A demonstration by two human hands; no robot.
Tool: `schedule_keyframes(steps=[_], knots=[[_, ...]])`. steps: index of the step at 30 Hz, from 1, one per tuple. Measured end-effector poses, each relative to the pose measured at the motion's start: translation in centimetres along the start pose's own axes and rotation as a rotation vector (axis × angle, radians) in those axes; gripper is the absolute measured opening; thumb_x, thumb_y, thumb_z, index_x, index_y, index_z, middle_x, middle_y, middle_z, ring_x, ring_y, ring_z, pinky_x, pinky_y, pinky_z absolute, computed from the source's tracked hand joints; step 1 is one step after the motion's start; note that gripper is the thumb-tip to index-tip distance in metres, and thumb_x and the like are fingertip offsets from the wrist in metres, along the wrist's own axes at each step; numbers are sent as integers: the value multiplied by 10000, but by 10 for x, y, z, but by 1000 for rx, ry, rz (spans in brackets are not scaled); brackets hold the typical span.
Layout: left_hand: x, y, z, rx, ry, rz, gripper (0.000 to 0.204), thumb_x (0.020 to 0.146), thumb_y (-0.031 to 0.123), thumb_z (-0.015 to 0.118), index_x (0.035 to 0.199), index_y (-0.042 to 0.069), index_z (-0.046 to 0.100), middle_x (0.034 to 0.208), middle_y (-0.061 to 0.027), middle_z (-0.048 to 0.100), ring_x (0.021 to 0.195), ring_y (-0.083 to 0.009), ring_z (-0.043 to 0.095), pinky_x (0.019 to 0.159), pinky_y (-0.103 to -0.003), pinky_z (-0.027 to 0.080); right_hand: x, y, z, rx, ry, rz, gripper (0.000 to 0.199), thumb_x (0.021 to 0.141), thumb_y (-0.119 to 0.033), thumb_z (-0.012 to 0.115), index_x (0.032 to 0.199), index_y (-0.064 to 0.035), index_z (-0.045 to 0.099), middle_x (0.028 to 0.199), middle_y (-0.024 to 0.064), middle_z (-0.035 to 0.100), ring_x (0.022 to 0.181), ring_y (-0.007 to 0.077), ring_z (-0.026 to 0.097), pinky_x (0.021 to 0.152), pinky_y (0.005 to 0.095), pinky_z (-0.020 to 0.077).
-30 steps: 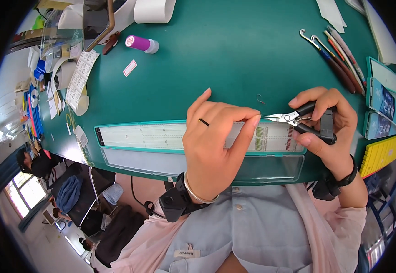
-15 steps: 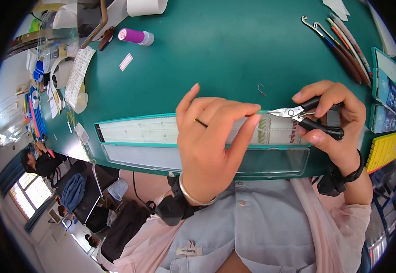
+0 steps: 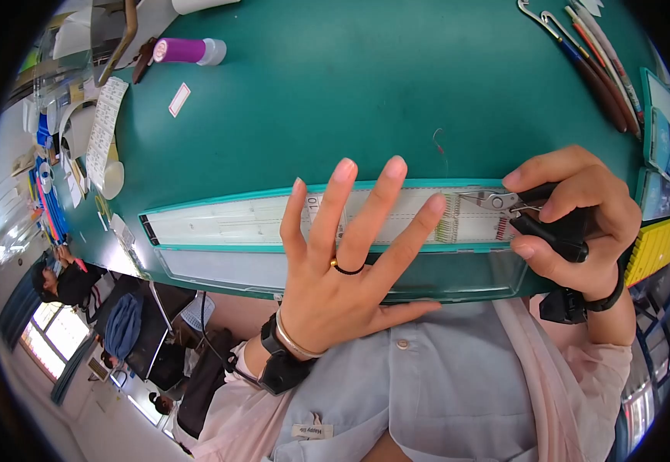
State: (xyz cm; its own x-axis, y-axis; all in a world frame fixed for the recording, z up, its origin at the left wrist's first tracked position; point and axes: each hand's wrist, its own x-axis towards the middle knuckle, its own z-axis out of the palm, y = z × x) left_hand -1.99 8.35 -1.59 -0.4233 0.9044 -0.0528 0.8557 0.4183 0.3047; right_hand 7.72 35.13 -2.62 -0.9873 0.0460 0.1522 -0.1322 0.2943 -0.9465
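My left hand (image 3: 323, 281) is held over the long teal-edged case (image 3: 242, 221), palm down, fingers spread and holding nothing. In my right hand (image 3: 600, 204) is a small pair of pliers (image 3: 498, 201) with black handles and silver jaws. The jaws point left over the right part of the case, close to a row of green-and-yellow wound threads (image 3: 447, 218). Red bits (image 3: 502, 225) sit in a row below the jaws. On the green table just beyond the case lies a small fish hook (image 3: 439, 142) with a thin line running from it.
The see-through lid (image 3: 473, 277) lies open along the table's near edge. Hooked tools and pens (image 3: 593, 69) lie far right, with blue boxes (image 3: 662, 146) and a yellow case (image 3: 658, 250) below. A purple glue bottle (image 3: 185, 51) and a small label (image 3: 180, 100) are far left. Other people sit beyond.
My left hand has gone from a pinch near the plier tips to spread fingers, lower and turned. The pliers have moved slightly right and down. The whole view has shifted a little.
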Motion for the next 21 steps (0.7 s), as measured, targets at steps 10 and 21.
schedule_keyframes(steps=[10,21], knots=[[5,-1,-1,-35,-64,-43,907,671,779,727,1385,224,654,1551,-173,462,1451,-428,347,1161,-645,186,3,3,-1,-21,-38,-34,326,728,-64,842,900,-46,566,1052,246,691,914,244,677,768,325,562],[5,0,0,-35,-50,-54,887,658,801,719,1361,262,677,1531,-166,482,1435,-402,387,1173,-632,163,2,0,0,-106,-29,-85,269,763,-61,806,859,-58,555,1012,250,706,839,234,687,682,302,567]])
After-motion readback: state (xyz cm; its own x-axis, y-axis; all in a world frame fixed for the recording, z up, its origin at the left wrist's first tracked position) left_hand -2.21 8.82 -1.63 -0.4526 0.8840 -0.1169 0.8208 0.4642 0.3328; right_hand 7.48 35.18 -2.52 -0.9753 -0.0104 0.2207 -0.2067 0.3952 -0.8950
